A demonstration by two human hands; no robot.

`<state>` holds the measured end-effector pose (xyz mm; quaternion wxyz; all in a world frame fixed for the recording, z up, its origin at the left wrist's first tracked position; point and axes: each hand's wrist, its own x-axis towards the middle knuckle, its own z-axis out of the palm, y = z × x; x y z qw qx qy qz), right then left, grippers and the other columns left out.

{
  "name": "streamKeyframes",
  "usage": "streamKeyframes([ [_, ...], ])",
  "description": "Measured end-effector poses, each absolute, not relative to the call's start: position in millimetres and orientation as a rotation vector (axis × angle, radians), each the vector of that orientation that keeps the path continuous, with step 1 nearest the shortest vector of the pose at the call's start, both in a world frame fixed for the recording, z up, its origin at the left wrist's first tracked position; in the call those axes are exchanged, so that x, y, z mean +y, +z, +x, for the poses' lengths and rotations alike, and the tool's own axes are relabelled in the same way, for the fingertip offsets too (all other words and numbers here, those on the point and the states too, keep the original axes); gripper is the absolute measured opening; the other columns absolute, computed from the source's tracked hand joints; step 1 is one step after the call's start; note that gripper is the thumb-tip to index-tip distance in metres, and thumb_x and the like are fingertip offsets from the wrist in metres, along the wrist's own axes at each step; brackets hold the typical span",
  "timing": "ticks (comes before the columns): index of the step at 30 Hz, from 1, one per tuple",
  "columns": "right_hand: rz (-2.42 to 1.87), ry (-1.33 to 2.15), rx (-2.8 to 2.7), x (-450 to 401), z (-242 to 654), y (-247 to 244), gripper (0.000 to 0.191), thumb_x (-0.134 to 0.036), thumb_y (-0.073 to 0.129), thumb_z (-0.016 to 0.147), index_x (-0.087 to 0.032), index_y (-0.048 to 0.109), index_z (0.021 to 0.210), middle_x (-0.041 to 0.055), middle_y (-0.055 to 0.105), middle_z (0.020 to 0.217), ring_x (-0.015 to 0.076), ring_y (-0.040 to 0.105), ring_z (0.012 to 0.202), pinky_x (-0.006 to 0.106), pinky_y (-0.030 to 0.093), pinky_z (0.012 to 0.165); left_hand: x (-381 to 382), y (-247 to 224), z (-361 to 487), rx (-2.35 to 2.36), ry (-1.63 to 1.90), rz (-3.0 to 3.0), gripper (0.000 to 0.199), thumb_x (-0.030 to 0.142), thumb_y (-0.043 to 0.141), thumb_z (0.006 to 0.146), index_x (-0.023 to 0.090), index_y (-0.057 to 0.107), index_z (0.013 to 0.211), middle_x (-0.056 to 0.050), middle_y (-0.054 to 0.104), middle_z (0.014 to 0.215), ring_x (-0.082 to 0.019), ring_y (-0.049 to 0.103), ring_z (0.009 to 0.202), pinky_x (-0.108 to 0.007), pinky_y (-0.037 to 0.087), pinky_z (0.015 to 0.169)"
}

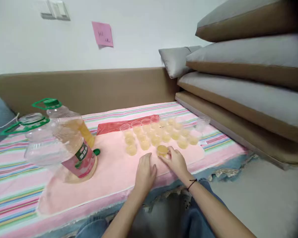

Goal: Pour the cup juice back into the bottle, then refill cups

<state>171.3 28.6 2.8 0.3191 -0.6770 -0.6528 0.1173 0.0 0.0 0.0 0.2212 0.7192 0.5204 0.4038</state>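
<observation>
My right hand (175, 160) grips a small clear plastic cup (162, 150) of yellow liquid between thumb and fingers, at the near side of the cup group. To its left, my left hand (144, 170) lies on the pink mat (109, 175), thumb apart from the fingers, with nothing visible in it. Beyond both hands stand several rows of clear cups (145, 144), many with pale yellow liquid in them. A few empty-looking clear cups (203, 123) stand at the right end of the rows.
At the left stand a large uncapped plastic bottle (83, 158) with a pink label and a green-capped bottle (85, 130) of yellow liquid. A green cap (96, 151) lies beside them. Stacked grey-brown cushions (238, 76) rise at the right. Striped cloth (17, 185) covers the table.
</observation>
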Motion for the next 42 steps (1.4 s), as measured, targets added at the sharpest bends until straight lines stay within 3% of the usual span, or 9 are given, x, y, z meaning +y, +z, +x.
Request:
streamKeyframes([
  [4, -1.649, 0.386, -1.689, 29.2, 177.9, -1.2, 0.042, -0.041, 0.076, 0.07, -0.021, 0.056, 0.099, 0.0103, 0.07, 0.096, 0.028, 0.066, 0.093, 0.036, 0.05, 0.078, 13.5, -6.2, 17.6, 1.469, 1.151, 1.918, 0.055, 0.018, 0.049, 0.079, 0.004, 0.046, 0.132, -0.023, 0.053, 0.136, -0.033, 0.048, 0.13, -0.055, 0.035, 0.113],
  [10, -1.618, 0.275, -1.248, 32.9, 230.4, -9.1, 0.035, -0.042, 0.069, 0.069, -0.022, 0.054, 0.094, 0.0058, 0.066, 0.092, 0.0199, 0.059, 0.069, 0.036, 0.05, 0.071, 36.1, -15.4, 36.0, 1.437, 1.199, 1.805, 0.063, 0.019, 0.059, 0.074, 0.006, 0.042, 0.133, -0.023, 0.055, 0.132, -0.033, 0.053, 0.125, -0.053, 0.042, 0.107],
  [15, -1.713, 0.237, -0.992, 50.4, 263.5, -13.8, 0.051, -0.049, 0.07, 0.061, -0.019, 0.058, 0.099, 0.0135, 0.067, 0.104, 0.0232, 0.062, 0.076, 0.041, 0.05, 0.079, 46.5, -14.5, 41.9, 1.353, 1.232, 1.765, 0.062, 0.025, 0.067, 0.071, 0.013, 0.045, 0.129, -0.016, 0.058, 0.126, -0.03, 0.055, 0.121, -0.049, 0.042, 0.105],
  [20, -1.718, 0.335, -1.016, 70.1, 258.8, -18.7, 0.057, -0.055, 0.071, 0.061, -0.018, 0.063, 0.103, 0.0127, 0.072, 0.1, 0.0288, 0.066, 0.09, 0.042, 0.05, 0.084, 50.4, -14.0, 49.2, 1.339, 1.26, 1.715, 0.066, 0.029, 0.072, 0.069, 0.015, 0.045, 0.127, -0.017, 0.057, 0.13, -0.031, 0.054, 0.123, -0.049, 0.042, 0.105],
  [26, -1.725, 0.37, -1.024, 75.4, 251.5, -18.0, 0.068, -0.059, 0.07, 0.064, -0.017, 0.061, 0.117, 0.0158, 0.07, 0.112, 0.0318, 0.065, 0.099, 0.045, 0.049, 0.086, 52.1, -16.6, 52.2, 1.35, 1.275, 1.653, 0.059, 0.032, 0.072, 0.071, 0.015, 0.048, 0.123, -0.017, 0.058, 0.128, -0.031, 0.056, 0.122, -0.049, 0.042, 0.105],
  [33, -1.688, 0.331, -1.082, 65.1, 244.4, -6.3, 0.068, -0.065, 0.068, 0.065, -0.016, 0.064, 0.113, 0.0126, 0.071, 0.098, 0.0282, 0.063, 0.084, 0.042, 0.05, 0.077, 51.0, -11.2, 49.7, 1.324, 1.275, 1.616, 0.047, 0.03, 0.07, 0.075, 0.018, 0.051, 0.116, -0.012, 0.065, 0.119, -0.027, 0.062, 0.113, -0.044, 0.046, 0.099],
  [36, -1.609, 0.294, -1.158, 57.6, 236.9, 0.5, 0.067, -0.061, 0.071, 0.066, -0.016, 0.065, 0.114, 0.0126, 0.071, 0.098, 0.0276, 0.063, 0.084, 0.042, 0.05, 0.077, 50.4, -10.1, 48.8, 1.316, 1.259, 1.605, 0.046, 0.03, 0.069, 0.075, 0.018, 0.051, 0.116, -0.014, 0.065, 0.12, -0.028, 0.063, 0.112, -0.045, 0.048, 0.098],
  [42, -1.359, 0.288, -1.343, 47.2, 222.1, 7.7, 0.057, -0.042, 0.072, 0.072, -0.017, 0.061, 0.122, 0.0159, 0.066, 0.12, 0.0289, 0.062, 0.106, 0.043, 0.054, 0.085, 46.7, -8.8, 45.6, 1.3, 1.228, 1.604, 0.045, 0.028, 0.07, 0.075, 0.018, 0.052, 0.114, -0.014, 0.065, 0.121, -0.027, 0.063, 0.112, -0.043, 0.048, 0.098],
])
